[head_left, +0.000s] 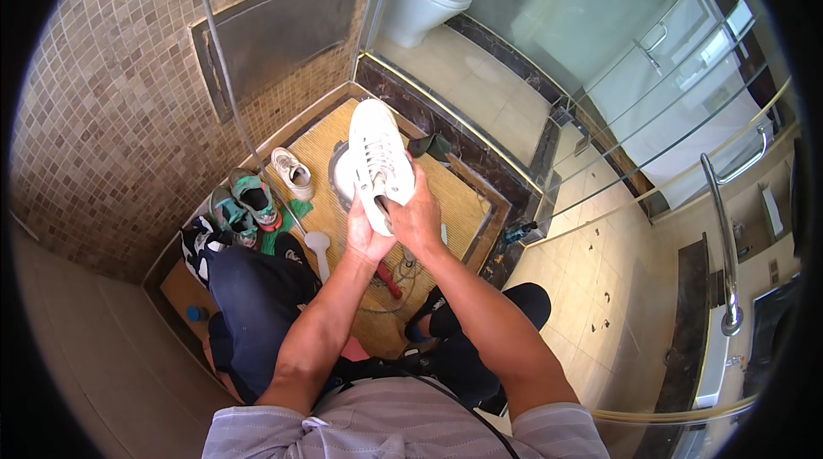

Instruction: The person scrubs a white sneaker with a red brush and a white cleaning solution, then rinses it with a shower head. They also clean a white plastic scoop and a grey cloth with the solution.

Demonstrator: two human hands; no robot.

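Observation:
Both my hands hold a white lace-up sneaker (375, 146) in front of me, its toe pointing away and its heel opening towards me. My left hand (370, 234) is under the heel end, palm up. Along the right side of the shoe, my right hand (416, 212) has its fingers wrapped round it. Below and behind the sneaker is a round basin (340, 176), partly hidden by the shoe. A red-handled tool (390, 282) lies on the floor beneath my forearms. Near my left forearm lies a white round-headed thing with a handle (318, 245).
On the left stand a pale sneaker (292, 173) and a pair of green-and-grey shoes (255, 193). A grey hose (225, 73) hangs along the tiled wall. A dark raised curb (429, 112) and curved glass with a metal handle (722, 236) bound the right. A blue cap (197, 313) sits low left.

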